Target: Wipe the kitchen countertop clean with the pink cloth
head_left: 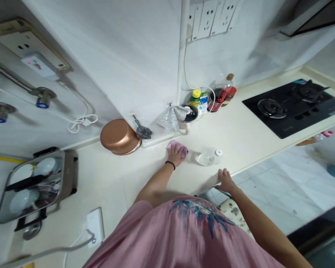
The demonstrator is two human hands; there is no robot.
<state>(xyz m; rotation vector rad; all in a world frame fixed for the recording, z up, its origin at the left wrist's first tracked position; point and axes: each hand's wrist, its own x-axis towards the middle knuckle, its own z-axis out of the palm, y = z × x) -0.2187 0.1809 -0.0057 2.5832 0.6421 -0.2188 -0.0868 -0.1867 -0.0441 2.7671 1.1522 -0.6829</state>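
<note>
My left hand (175,155), with a dark beaded bracelet at the wrist, presses a bunched pink cleaning cloth (185,152) onto the pale countertop (153,167), close to the wall ledge. Its fingers curve over the cloth. To the right of the cloth, a clear bottle (206,159) with a white cap lies on the counter, apart from both hands. My right hand (226,181) rests at the counter's front edge below the bottle, its fingers extended and nothing visible in them.
Left of the cloth are an upturned copper-coloured pot (118,136) and a hanging steel scrubber (143,132). A lidded pot (190,113) and sauce bottles (222,95) stand against the wall. Further right is a black gas hob (287,108); a dish rack (44,182) sits far left.
</note>
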